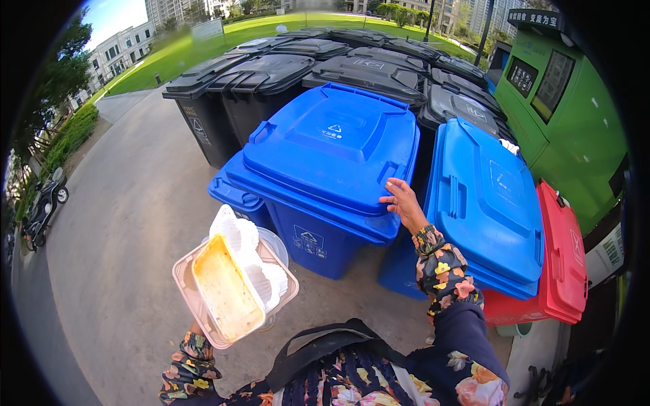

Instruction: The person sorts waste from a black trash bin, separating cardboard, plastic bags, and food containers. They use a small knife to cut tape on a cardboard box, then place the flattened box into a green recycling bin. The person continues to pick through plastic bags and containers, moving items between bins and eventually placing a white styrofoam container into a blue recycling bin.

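Note:
My left hand (196, 328) holds up a stack of used plastic food containers; its fingers are hidden beneath them. On top sits a shallow tray (228, 289) stained with orange-yellow sauce. White moulded packaging (269, 284) lies beside it, inside a larger pinkish-beige tray (184, 269). Part of a clear round lid or bowl (277, 246) shows behind. My right hand (403, 203) is at the near right corner of a dark blue wheelie bin's closed lid (330, 137), by its recessed grip. Its fingers are apart and hold nothing; whether they touch the lid I cannot tell.
A lighter blue bin (490, 203) and a red bin (563, 254) stand at right, lids closed. Part of a smaller blue bin (236, 195) shows at left. Several black bins (269, 73) fill the back. A green recycling cabinet (563, 101) borders the right; paving (122, 203) extends left.

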A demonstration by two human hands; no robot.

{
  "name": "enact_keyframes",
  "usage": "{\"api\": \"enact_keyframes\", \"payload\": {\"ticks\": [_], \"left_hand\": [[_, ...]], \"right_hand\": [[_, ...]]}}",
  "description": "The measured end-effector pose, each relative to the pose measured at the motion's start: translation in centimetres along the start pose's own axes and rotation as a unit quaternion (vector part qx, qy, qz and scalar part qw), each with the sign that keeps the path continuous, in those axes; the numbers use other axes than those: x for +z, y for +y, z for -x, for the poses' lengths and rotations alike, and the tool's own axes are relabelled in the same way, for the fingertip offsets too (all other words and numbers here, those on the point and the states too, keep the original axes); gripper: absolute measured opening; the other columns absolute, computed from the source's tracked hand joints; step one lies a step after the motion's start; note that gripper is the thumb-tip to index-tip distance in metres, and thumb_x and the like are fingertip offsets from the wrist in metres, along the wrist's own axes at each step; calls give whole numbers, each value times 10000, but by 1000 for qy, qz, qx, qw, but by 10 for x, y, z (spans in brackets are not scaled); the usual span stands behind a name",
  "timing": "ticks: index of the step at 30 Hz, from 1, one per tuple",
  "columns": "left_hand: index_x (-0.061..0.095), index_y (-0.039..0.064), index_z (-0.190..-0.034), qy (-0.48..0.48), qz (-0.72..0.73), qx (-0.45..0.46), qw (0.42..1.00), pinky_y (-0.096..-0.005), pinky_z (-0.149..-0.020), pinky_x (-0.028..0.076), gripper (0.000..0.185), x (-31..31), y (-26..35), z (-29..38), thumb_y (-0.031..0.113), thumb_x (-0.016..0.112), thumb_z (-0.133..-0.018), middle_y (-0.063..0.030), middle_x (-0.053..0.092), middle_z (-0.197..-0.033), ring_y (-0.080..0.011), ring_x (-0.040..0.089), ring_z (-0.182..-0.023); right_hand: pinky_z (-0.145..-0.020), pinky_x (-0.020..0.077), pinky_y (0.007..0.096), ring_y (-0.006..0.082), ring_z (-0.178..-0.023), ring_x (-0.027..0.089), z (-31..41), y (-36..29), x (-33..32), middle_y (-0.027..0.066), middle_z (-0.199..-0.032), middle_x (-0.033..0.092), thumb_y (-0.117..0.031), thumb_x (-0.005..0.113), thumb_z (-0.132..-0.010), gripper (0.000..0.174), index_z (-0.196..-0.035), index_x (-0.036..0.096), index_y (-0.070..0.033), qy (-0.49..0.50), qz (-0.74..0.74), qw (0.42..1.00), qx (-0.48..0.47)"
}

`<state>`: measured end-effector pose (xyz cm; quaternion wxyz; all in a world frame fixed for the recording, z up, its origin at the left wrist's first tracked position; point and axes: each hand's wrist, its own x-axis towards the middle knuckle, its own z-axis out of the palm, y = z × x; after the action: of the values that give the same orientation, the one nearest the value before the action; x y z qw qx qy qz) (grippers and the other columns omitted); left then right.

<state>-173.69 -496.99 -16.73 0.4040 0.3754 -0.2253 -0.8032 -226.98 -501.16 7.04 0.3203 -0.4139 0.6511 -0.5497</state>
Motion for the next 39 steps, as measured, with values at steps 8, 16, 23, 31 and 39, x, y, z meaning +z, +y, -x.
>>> {"api": "enact_keyframes", "payload": {"ticks": [8, 16, 23, 31, 39], "left_hand": [[404, -13, -1469, 6, -62, 20, 998, -415, -906, 579, 740, 48, 23, -54, 280, 776, -900, -170, 586, -1349, -270, 639, -1157], [405, -11, -1471, -85, -161, 92, 979, -415, -902, 580, 742, 99, 59, -89, 291, 776, -903, -168, 585, -1352, -269, 639, -1156], [406, -9, -1472, -234, -218, 128, 939, -415, -898, 581, 744, 116, 76, -162, 301, 776, -905, -167, 584, -1355, -268, 638, -1156], [614, 20, -1295, -337, -437, 170, 816, -258, -686, 544, 474, -58, 93, -111, 240, 770, -904, -33, 654, -953, -116, 639, -801], [633, 35, -1281, -666, -477, 2, 573, -290, -728, 523, 381, -358, 155, -15, 261, 686, -979, -15, 666, -904, -107, 620, -802]], "right_hand": [[-537, 493, 153, 57, -699, 659, -35, -42, -78, 206, -1172, 708, -283, 630, -1000, 319, -1200, 650, -36, -147, -41, 980, -125], [-687, 629, 280, 240, -959, 728, -29, -191, -69, 212, -1157, 689, -204, 591, -1019, 447, -1315, 523, 123, -401, -261, 857, -191], [-651, 623, 267, 271, -918, 739, 122, -172, 19, 276, -1175, 648, -252, 619, -1002, 569, -1367, 452, 151, -351, -285, 874, -181], [-755, 631, 259, 280, -1081, 715, 197, -102, 228, 473, -1458, 326, -333, 534, -1025, 608, -1423, 409, 110, -260, -210, 927, -170], [-599, 564, 266, 188, -865, 729, 354, 6, 663, 114, -1149, 657, -322, 689, -953, 403, -1205, 623, -15, 37, 44, 998, -40]]}}
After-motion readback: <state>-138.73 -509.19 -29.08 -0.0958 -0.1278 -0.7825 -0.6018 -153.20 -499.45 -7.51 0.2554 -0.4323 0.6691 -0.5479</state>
